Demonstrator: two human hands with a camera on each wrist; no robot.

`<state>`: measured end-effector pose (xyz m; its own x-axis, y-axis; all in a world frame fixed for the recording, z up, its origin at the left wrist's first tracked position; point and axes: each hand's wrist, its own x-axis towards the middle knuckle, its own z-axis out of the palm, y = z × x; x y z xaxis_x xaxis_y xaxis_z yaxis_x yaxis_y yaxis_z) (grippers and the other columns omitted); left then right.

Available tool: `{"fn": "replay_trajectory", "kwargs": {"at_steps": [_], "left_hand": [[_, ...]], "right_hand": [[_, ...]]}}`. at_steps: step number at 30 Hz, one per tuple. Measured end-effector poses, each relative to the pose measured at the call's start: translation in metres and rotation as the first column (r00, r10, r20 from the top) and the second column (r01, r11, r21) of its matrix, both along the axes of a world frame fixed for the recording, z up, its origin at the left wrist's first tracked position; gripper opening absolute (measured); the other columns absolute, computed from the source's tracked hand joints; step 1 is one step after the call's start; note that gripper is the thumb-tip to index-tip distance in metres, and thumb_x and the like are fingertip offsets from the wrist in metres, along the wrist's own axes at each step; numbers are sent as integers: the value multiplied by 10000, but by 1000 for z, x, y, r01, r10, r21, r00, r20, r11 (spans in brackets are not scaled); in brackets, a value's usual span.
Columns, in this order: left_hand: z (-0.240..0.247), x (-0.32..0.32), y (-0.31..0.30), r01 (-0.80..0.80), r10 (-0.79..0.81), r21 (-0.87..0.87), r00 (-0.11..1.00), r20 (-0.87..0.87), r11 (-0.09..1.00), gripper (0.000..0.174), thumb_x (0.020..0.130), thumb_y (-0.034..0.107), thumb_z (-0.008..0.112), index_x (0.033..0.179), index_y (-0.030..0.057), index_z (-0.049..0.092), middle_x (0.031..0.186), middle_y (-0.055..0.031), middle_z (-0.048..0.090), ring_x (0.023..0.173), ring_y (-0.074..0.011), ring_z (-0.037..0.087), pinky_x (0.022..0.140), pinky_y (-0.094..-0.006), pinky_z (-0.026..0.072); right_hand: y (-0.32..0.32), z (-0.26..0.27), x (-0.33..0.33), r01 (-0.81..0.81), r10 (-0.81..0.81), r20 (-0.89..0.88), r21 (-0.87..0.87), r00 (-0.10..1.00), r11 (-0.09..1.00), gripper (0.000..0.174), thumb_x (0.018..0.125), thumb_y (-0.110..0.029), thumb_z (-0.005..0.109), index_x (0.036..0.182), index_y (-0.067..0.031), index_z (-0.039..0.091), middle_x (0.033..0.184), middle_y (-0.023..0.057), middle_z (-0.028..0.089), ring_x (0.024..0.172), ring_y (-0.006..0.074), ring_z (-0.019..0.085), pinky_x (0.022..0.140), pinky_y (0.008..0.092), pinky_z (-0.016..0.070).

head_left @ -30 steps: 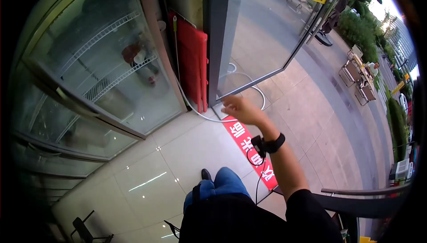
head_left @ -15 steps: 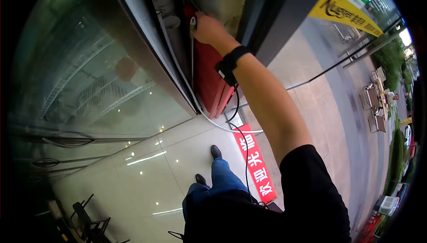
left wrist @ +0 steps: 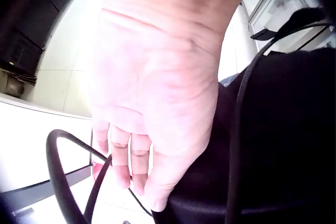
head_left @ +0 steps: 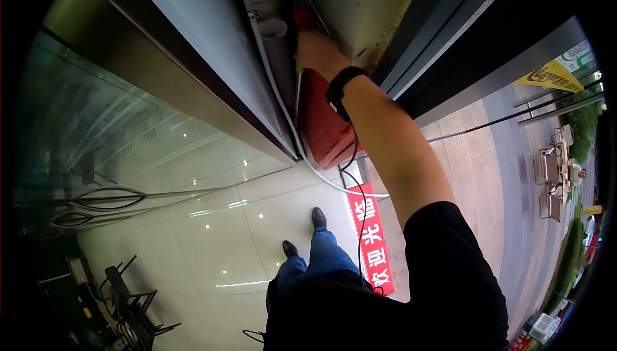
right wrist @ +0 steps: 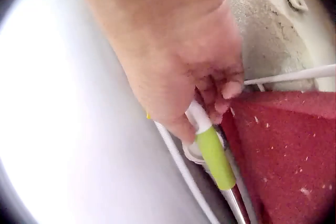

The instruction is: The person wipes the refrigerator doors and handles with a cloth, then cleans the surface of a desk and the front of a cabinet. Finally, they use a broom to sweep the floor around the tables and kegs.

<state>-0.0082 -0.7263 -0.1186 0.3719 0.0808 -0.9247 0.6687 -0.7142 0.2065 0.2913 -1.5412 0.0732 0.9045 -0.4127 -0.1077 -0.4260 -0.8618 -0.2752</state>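
My right hand [head_left: 319, 52] reaches into the corner by the door frame. Its thumb and fingers curl round the white top end of a long handle with a green grip [right wrist: 216, 158] and a thin metal shaft [right wrist: 237, 206]; the lower end is hidden. Beside this handle leans a red board [head_left: 319, 116], its rough surface close to the fingers in the right wrist view. My left hand [left wrist: 157, 92] hangs by the dark clothing in the left wrist view, fingers loosely extended and holding nothing.
A white hose [head_left: 334, 185] runs down the corner and across the floor past a red floor strip [head_left: 371, 238] with white characters. A glass-fronted cabinet [head_left: 154, 126] stands on the left, a pipe [head_left: 275, 29] behind the handle. Black folded chairs [head_left: 125, 299] lie lower left.
My right hand has risen from over the floor strip into the corner and taken hold of the handle's top. The body has moved closer to the corner, and the view has turned with it.
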Motion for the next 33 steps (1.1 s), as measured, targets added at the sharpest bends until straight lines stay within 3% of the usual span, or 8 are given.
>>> {"fn": "replay_trajectory", "kwargs": {"at_steps": [4,6,8,11,14,20,23,33], "left_hand": [[-6,1,-7,-2,2,-25,1000,7,1000,284,823,147,678,1064,14,610,836,-110,677,752,-197,676,602,-296,534],[-9,-1,-9,-1,1,-34,1000,15,999,282,824,146,677,1064,15,610,837,-109,677,753,-197,676,603,-295,534],[-15,-3,-13,-4,5,-43,1000,29,999,280,825,144,676,1064,15,610,837,-108,677,753,-196,677,603,-295,534],[-30,-5,-16,-16,19,-55,998,53,998,277,826,142,675,1064,16,609,838,-107,677,754,-196,677,603,-294,533],[-32,-11,-16,-37,40,-44,998,57,998,274,828,139,673,1064,17,609,838,-106,677,754,-195,677,603,-293,533],[-28,-29,-16,-99,100,-21,994,46,995,268,831,135,670,1065,19,609,839,-104,677,755,-193,677,603,-292,532],[-23,-50,-9,-148,149,-6,988,29,989,265,832,133,668,1065,19,609,840,-102,677,756,-193,677,604,-291,531],[-26,-99,14,-190,190,-27,982,-17,981,256,837,125,663,1065,22,609,842,-99,677,757,-190,677,604,-288,529]], "right_hand": [[22,-14,-17,19,-25,66,87,998,996,278,811,-261,606,923,-15,672,993,191,655,1005,338,619,842,426,505],[23,-39,-15,222,-245,138,160,960,962,346,754,-377,644,835,-45,703,954,192,663,917,363,635,815,451,507],[21,-58,-16,204,-234,243,142,942,969,423,762,-406,639,1016,-69,664,979,214,655,935,390,624,831,457,502],[18,-42,-4,329,-375,229,216,898,919,747,765,-380,673,1355,-104,307,1051,267,614,964,411,609,835,482,498],[9,-37,14,292,-307,333,96,892,952,798,756,-362,699,1371,-80,277,1164,260,569,1016,409,591,851,481,495],[-29,-61,57,139,-49,530,-131,847,982,612,772,-148,681,1321,-43,433,1229,238,545,1068,405,568,932,451,456],[-42,-57,67,69,-65,105,-37,992,997,326,762,-206,681,1015,-3,650,997,221,646,955,361,626,841,441,503],[13,62,-12,154,-118,293,-106,949,982,255,752,-247,685,927,-63,670,920,172,664,896,344,642,776,433,528]]}}
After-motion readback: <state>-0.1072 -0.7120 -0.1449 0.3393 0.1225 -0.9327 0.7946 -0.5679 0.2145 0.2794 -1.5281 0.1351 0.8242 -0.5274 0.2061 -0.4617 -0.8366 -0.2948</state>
